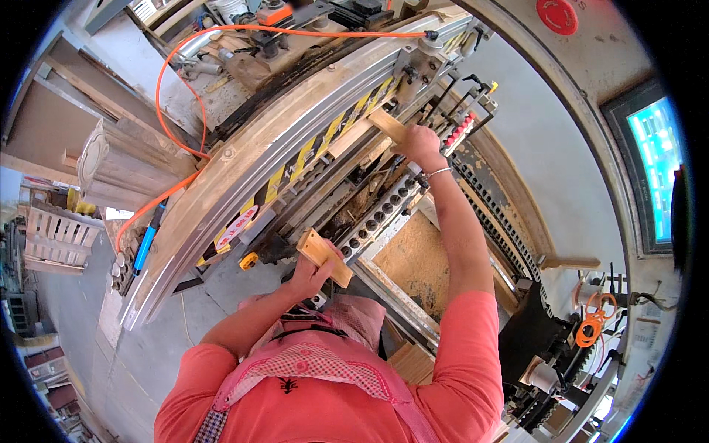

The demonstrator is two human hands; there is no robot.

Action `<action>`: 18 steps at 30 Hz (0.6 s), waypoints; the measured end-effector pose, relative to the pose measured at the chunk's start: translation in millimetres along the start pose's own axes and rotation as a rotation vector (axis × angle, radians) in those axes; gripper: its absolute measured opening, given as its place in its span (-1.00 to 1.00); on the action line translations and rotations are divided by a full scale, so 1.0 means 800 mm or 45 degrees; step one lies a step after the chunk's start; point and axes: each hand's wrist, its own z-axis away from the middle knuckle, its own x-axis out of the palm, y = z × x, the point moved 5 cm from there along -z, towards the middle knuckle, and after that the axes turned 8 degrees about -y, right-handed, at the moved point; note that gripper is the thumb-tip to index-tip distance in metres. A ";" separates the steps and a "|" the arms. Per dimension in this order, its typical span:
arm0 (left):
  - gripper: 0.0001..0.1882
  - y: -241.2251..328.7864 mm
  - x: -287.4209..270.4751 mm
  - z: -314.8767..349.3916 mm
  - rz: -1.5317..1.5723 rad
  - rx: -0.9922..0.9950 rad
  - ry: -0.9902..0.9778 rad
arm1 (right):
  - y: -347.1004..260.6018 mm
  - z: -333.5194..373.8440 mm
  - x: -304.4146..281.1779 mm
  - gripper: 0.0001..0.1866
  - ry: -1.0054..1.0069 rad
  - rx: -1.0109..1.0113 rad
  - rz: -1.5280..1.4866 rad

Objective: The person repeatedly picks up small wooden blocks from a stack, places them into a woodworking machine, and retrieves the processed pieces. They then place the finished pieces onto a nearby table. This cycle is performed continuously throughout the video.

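Head view: left hand (309, 273) fingers grasp flat pale wood block (323, 256); right hand (419, 144) fingers grasp similar wooden piece (387, 125).

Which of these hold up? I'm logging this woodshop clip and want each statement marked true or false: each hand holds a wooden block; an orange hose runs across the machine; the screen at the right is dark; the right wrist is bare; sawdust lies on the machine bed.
1. Each hand holds a wooden block. True: the left hand grips a pale rectangular wooden block, and the right hand holds another pale wooden block.
2. An orange hose runs across the machine. True.
3. The screen at the right is dark. False: it glows blue-green.
4. The right wrist is bare. False: it wears a thin silver bangle.
5. Sawdust lies on the machine bed. True.
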 end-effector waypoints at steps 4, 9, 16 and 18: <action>-0.86 0.002 -0.001 -0.002 0.046 -0.032 -0.016 | 0.014 0.014 -0.006 -0.50 0.053 -0.016 -0.131; -0.79 -0.005 -0.003 -0.002 -0.083 0.011 -0.219 | 0.016 0.021 -0.002 -0.55 0.191 -0.074 -0.036; -0.78 -0.007 0.000 -0.003 -0.063 -0.014 -0.328 | 0.011 0.017 -0.008 -0.51 0.176 -0.105 -0.029; -0.77 -0.012 0.001 0.000 -0.101 -0.004 -0.346 | 0.011 0.018 -0.009 -0.52 0.155 -0.104 -0.024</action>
